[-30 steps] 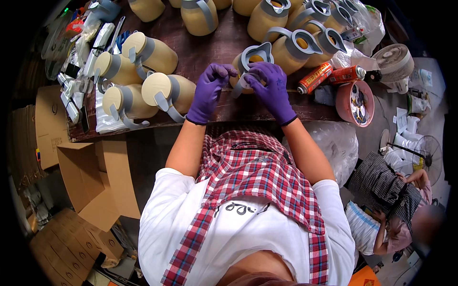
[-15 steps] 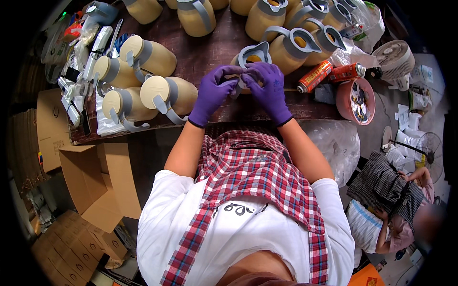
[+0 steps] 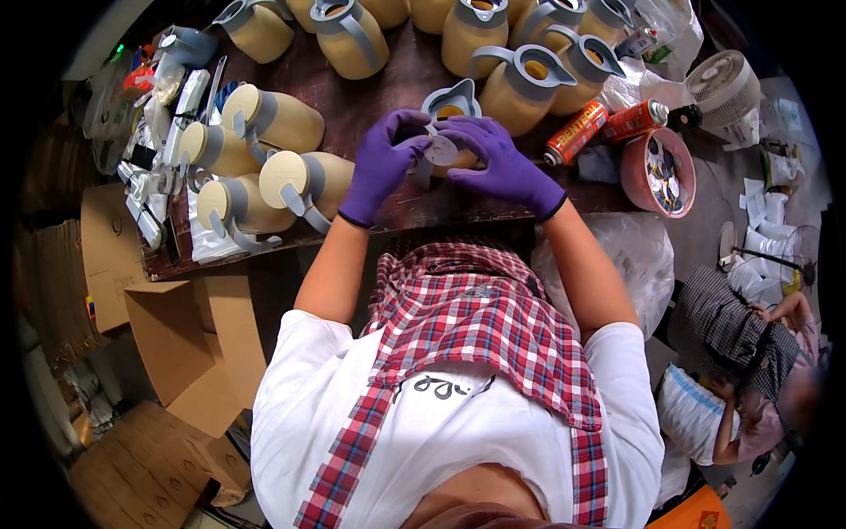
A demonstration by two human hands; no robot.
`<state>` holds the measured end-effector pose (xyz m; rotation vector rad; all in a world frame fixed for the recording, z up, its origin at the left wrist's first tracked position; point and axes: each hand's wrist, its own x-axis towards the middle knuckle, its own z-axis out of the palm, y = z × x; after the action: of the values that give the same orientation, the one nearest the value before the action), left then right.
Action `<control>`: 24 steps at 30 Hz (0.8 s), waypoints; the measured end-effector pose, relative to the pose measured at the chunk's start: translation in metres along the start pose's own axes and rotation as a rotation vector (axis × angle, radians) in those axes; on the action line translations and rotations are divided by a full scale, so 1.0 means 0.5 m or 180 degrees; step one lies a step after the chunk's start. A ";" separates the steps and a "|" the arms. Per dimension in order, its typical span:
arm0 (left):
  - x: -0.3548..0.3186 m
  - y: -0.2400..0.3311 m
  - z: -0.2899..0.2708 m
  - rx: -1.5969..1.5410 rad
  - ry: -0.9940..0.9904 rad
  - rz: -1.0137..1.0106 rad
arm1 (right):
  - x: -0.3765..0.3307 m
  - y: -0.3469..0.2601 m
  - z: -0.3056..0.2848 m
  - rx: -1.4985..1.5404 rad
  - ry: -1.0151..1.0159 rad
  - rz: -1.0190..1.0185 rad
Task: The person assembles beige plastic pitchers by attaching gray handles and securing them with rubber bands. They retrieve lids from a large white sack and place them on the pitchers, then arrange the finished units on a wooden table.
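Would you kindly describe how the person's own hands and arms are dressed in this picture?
Both the left hand and the right hand wear snug purple disposable gloves ending at the wrists. The forearms are bare below short white T-shirt sleeves. A red, white and blue checked cloth hangs over the chest.

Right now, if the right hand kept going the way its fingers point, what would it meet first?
The right hand points left toward the small grey disc over the jug, then the left hand; depth is hard to judge.
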<state>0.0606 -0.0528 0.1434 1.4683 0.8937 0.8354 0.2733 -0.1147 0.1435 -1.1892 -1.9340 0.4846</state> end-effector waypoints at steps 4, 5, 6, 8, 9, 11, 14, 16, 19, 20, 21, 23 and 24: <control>-0.006 -0.012 -0.005 -0.0511 -0.0137 -0.0258 | 0.021 0.018 -0.008 -0.0050 -0.0321 0.0060; -0.011 -0.013 -0.004 -0.0622 -0.0157 -0.0282 | 0.020 0.018 -0.003 -0.0129 -0.0254 0.0077; -0.014 -0.016 -0.003 -0.0548 -0.0115 -0.0217 | 0.020 0.018 0.003 -0.0207 -0.0189 0.0093; -0.026 -0.004 0.028 -0.0216 0.0047 0.0070 | 0.013 0.016 0.000 -0.0370 -0.0183 0.0154; -0.028 0.003 0.040 -0.0050 0.0126 0.0215 | 0.013 0.017 -0.003 -0.0464 -0.0227 0.0178; -0.028 0.015 0.052 0.1158 0.0141 0.1019 | 0.017 0.020 -0.016 -0.0500 -0.0321 0.0176; -0.024 -0.022 0.034 0.1273 0.0248 0.1324 | 0.028 0.011 -0.021 -0.0220 -0.0354 0.0148; -0.027 -0.039 0.014 0.0785 0.0249 0.0940 | 0.029 -0.001 -0.020 0.0019 -0.0239 0.0192; -0.039 0.000 0.002 0.0337 0.0093 0.0282 | 0.030 -0.016 -0.028 0.0422 -0.0203 0.0466; -0.039 0.006 -0.002 0.0352 0.0002 0.0262 | 0.028 -0.009 -0.024 0.0337 -0.0151 0.0358; -0.039 0.011 -0.004 0.0366 -0.0089 0.0240 | 0.023 0.003 -0.015 0.0250 -0.0098 0.0253; -0.041 0.029 0.000 0.0464 -0.0377 0.0360 | 0.018 0.009 -0.005 0.0102 -0.0079 0.0155; -0.041 0.035 0.002 0.0512 -0.0523 0.0419 | 0.015 0.012 -0.001 0.0031 -0.0105 0.0161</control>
<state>0.0532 -0.0722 0.1605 1.7250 0.7609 0.7393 0.2750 -0.1053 0.1430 -1.2334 -1.9312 0.5428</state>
